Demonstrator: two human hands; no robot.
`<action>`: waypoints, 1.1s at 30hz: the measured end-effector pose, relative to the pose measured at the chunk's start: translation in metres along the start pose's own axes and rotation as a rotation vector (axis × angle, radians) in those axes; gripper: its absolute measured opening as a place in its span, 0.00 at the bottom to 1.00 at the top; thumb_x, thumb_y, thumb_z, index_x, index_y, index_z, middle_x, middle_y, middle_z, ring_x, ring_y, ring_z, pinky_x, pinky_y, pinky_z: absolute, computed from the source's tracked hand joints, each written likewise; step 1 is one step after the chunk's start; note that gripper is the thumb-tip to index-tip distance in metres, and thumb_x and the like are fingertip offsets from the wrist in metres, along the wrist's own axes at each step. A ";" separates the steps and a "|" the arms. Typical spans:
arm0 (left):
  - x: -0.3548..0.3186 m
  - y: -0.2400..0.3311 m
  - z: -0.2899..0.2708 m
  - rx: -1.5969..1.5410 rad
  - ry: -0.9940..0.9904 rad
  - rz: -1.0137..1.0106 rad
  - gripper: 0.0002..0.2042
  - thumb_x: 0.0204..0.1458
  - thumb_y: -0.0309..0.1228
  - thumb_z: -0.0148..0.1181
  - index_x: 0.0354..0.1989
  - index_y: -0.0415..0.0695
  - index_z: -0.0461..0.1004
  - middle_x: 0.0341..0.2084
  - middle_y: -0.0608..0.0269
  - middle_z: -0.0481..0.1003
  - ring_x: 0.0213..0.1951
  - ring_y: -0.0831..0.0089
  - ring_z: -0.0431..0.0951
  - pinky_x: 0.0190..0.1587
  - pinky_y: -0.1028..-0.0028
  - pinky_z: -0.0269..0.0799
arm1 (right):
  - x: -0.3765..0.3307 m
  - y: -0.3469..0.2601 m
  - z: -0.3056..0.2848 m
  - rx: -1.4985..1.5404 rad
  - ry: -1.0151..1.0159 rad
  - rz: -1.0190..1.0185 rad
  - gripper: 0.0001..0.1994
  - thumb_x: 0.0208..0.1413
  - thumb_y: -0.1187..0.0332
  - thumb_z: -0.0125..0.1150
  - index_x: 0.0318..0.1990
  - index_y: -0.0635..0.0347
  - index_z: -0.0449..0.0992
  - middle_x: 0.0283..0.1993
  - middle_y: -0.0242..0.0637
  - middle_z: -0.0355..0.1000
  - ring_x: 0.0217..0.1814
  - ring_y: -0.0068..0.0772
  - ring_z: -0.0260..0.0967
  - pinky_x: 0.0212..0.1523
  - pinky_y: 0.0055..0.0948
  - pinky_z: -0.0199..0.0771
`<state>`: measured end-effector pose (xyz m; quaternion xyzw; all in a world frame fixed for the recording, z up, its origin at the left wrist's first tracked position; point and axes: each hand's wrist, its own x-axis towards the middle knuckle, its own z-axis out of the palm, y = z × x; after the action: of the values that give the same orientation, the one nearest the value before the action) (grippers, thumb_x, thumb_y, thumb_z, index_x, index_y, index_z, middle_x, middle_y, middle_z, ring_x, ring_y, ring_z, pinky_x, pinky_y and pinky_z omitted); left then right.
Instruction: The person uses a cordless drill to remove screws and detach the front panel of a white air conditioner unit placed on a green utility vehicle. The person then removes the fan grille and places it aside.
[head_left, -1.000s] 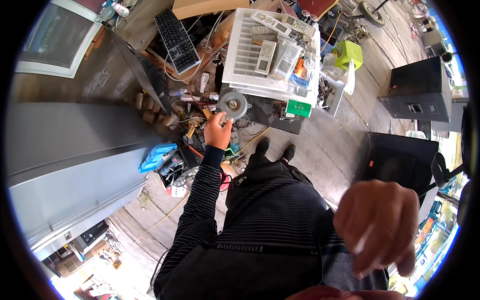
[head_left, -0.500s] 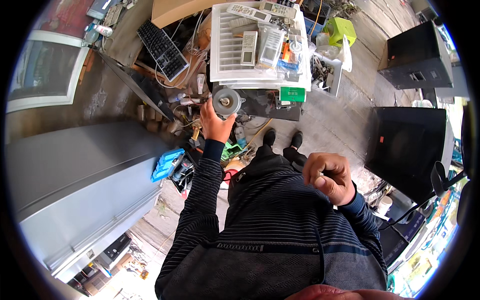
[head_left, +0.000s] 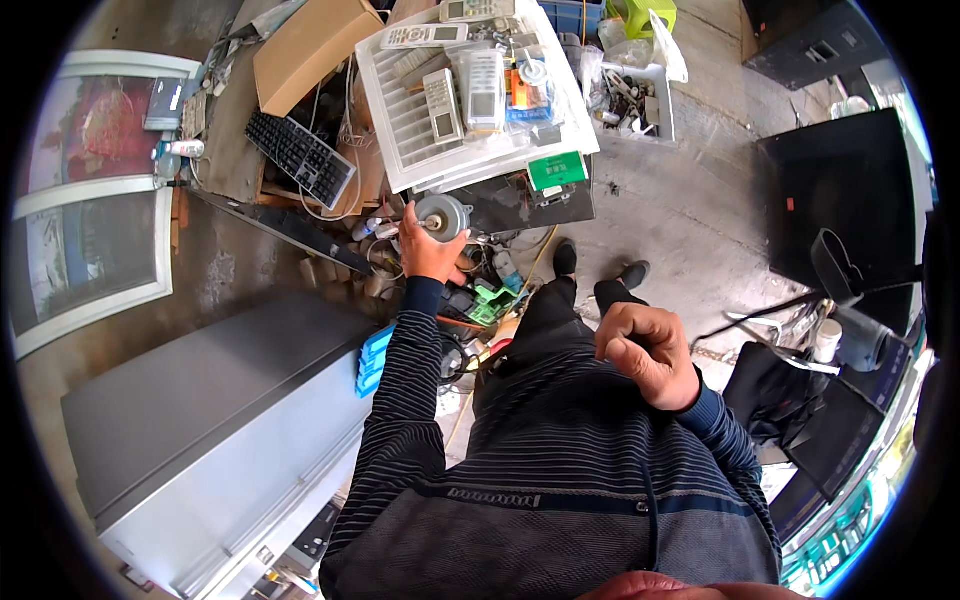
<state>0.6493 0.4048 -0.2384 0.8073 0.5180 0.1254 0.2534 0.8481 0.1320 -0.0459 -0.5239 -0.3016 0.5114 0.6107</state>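
Note:
A round grey motor (head_left: 447, 212) with a pale shaft in its middle is gripped at the rim by my left hand (head_left: 427, 252), fingers and thumb wrapped round its near side. It is held beside the near edge of a stack of white slatted panels (head_left: 482, 182). My right hand (head_left: 655, 355) is raised in front of my chest, its fingers curled in and the thumb pressed to them. Whatever those fingers may hold is hidden. Remote controls (head_left: 441, 106) lie on the panels, along with a green box (head_left: 557, 171) at the near edge.
A black keyboard (head_left: 302, 160) and a cardboard box (head_left: 312, 55) lie to the left of the panels. Loose clutter and a green plastic piece (head_left: 490, 303) sit below my left hand. A long grey cabinet (head_left: 215, 375) stands left; a large black box (head_left: 845, 210) stands right.
The view has turned, so the panels and keyboard appear further left. The motor is still in my left hand, now tilted more. My right hand stays curled in front of me.

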 end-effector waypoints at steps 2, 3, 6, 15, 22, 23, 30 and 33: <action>0.002 -0.008 0.002 -0.031 -0.014 -0.004 0.51 0.34 0.42 0.77 0.66 0.35 0.54 0.58 0.41 0.65 0.59 0.46 0.66 0.60 0.57 0.65 | -0.008 0.005 -0.001 0.010 0.037 0.017 0.13 0.62 0.65 0.59 0.28 0.64 0.70 0.27 0.33 0.69 0.29 0.21 0.62 0.31 0.24 0.63; 0.003 -0.009 0.003 -0.080 0.011 -0.002 0.47 0.33 0.41 0.78 0.61 0.33 0.59 0.55 0.41 0.68 0.55 0.50 0.70 0.57 0.58 0.68 | -0.013 0.009 -0.002 0.022 0.053 0.016 0.13 0.62 0.65 0.59 0.28 0.64 0.71 0.26 0.31 0.69 0.29 0.18 0.61 0.30 0.22 0.62; -0.013 -0.017 0.005 -0.336 0.053 -0.041 0.41 0.34 0.39 0.78 0.56 0.32 0.64 0.49 0.46 0.72 0.50 0.57 0.74 0.54 0.63 0.70 | -0.033 0.017 -0.007 0.029 0.111 0.042 0.13 0.63 0.65 0.58 0.28 0.64 0.71 0.25 0.29 0.68 0.28 0.17 0.60 0.30 0.21 0.62; -0.125 0.130 -0.040 -1.120 -0.572 -0.401 0.28 0.52 0.49 0.61 0.55 0.41 0.70 0.44 0.57 0.77 0.41 0.65 0.80 0.39 0.66 0.79 | -0.098 0.071 -0.020 0.101 0.458 0.205 0.12 0.62 0.66 0.59 0.30 0.66 0.72 0.23 0.26 0.66 0.28 0.14 0.57 0.29 0.21 0.60; -0.211 0.233 -0.009 -1.208 -1.013 -0.487 0.34 0.49 0.58 0.60 0.60 0.51 0.66 0.51 0.61 0.73 0.50 0.66 0.74 0.45 0.65 0.75 | -0.189 0.084 -0.017 0.114 0.735 0.006 0.10 0.60 0.68 0.62 0.36 0.68 0.73 0.29 0.30 0.71 0.31 0.16 0.64 0.33 0.21 0.67; -0.223 0.243 -0.004 -1.216 -1.081 -0.492 0.33 0.50 0.58 0.60 0.59 0.50 0.67 0.51 0.62 0.74 0.50 0.67 0.74 0.45 0.66 0.74 | -0.204 0.092 -0.019 0.094 0.761 0.012 0.15 0.59 0.66 0.64 0.46 0.69 0.72 0.37 0.36 0.73 0.35 0.20 0.69 0.36 0.23 0.71; -0.298 0.286 0.042 -0.957 -1.311 -0.466 0.33 0.49 0.59 0.60 0.57 0.50 0.68 0.48 0.61 0.74 0.45 0.67 0.75 0.42 0.67 0.75 | -0.290 0.115 -0.034 0.034 1.003 -0.060 0.43 0.50 0.53 0.72 0.67 0.68 0.57 0.62 0.54 0.63 0.57 0.43 0.69 0.53 0.39 0.74; -0.319 0.299 0.057 -0.809 -1.450 -0.425 0.32 0.49 0.58 0.61 0.57 0.51 0.69 0.47 0.63 0.74 0.44 0.70 0.75 0.41 0.69 0.75 | -0.314 0.130 -0.039 0.251 1.007 -0.168 0.49 0.47 0.53 0.75 0.69 0.68 0.52 0.65 0.55 0.61 0.62 0.47 0.65 0.59 0.43 0.69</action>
<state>0.7691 0.0017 -0.1063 0.4212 0.2836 -0.2967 0.8088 0.7509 -0.1852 -0.1267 -0.6017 0.0519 0.1779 0.7769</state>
